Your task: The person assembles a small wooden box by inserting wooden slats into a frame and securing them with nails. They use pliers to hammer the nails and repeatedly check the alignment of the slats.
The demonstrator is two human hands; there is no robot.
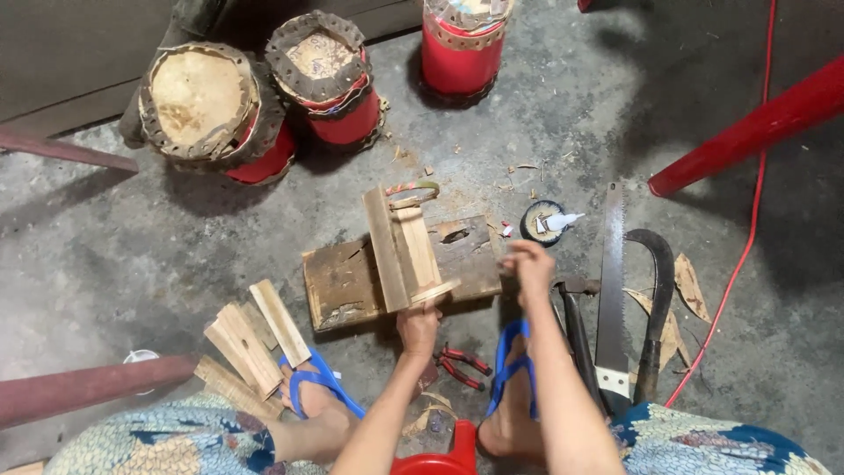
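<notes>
Hands at work: left hand [420, 324] grips flat wooden slats [403, 251] upright on a rough plank [338, 281]; right hand [530, 266] pinches closed, contents unclear.

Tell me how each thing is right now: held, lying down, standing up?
Left hand: gripping the wooden frame.
Wooden frame: held, tilted, resting on the wooden block.
Wooden block: flat on the floor.
Right hand: closed; what it pinches can't be told.
Saw: lying flat.
Sickle: lying flat.
Pliers: lying on the floor.
Drums: standing upright.
</notes>
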